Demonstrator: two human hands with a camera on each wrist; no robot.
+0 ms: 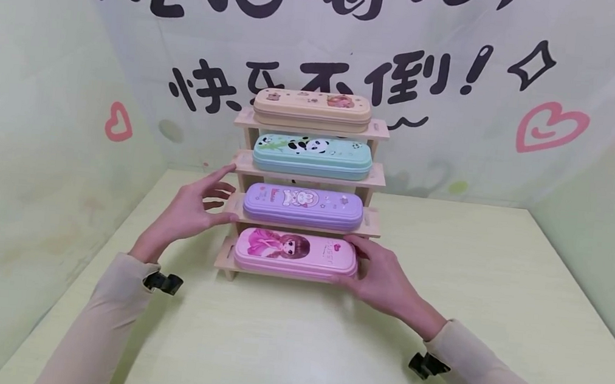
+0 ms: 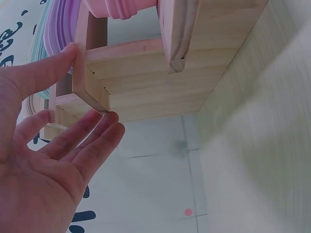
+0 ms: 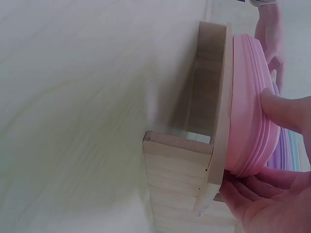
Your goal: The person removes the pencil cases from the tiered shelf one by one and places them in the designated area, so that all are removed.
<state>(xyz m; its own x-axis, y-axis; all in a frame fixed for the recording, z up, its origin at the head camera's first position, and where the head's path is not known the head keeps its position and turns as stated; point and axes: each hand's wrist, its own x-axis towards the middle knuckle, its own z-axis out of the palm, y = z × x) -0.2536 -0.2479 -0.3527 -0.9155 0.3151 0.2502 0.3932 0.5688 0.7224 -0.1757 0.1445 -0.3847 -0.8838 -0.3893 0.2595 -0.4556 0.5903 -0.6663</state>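
Steadying left hand: pinches wooden rack, apparently against shifting.
Right hand: grips pink case by one end, likely for control.

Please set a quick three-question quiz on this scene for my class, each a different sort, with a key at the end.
1. Which case does the right hand grip?
A) panda case
B) pink case
C) purple case
2. True or false: the purple case lies highest on the wooden rack.
3. Fill in the number: the rack holds ___ cases in all.

Key
1. B
2. False; the beige case lies highest.
3. four
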